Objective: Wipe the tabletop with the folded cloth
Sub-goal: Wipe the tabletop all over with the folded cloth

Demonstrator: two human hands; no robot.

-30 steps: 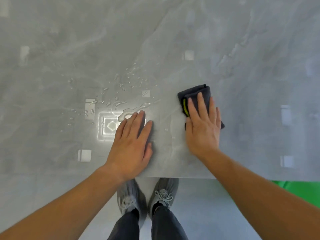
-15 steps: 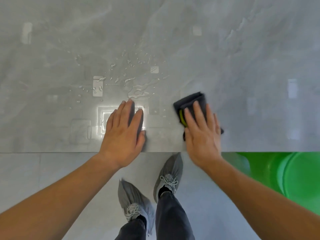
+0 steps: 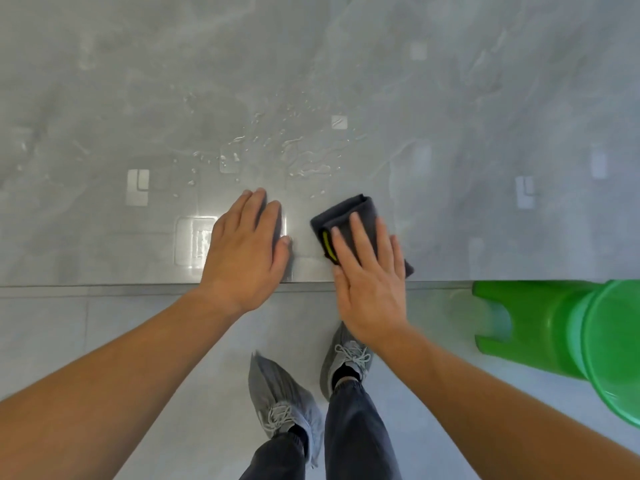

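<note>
A glossy grey marble tabletop (image 3: 467, 140) fills the upper half of the view. A folded dark grey cloth (image 3: 349, 213) with a yellow tag lies flat near the table's front edge. My right hand (image 3: 369, 275) presses down on it with fingers spread, the palm hanging past the edge. My left hand (image 3: 246, 247) rests flat on the bare tabletop just left of the cloth, holding nothing. Water drops and streaks (image 3: 298, 157) sit on the surface beyond both hands.
The table's front edge (image 3: 104, 287) runs straight across the middle of the view. A green plastic stool (image 3: 554, 327) stands on the floor at the right, close to the table. My feet in grey shoes (image 3: 284, 400) are on the pale floor below.
Both hands and the cloth have slid back toward the table's front edge. My body has stepped back, so more floor and the green stool show. The water now lies farther beyond my fingertips.
</note>
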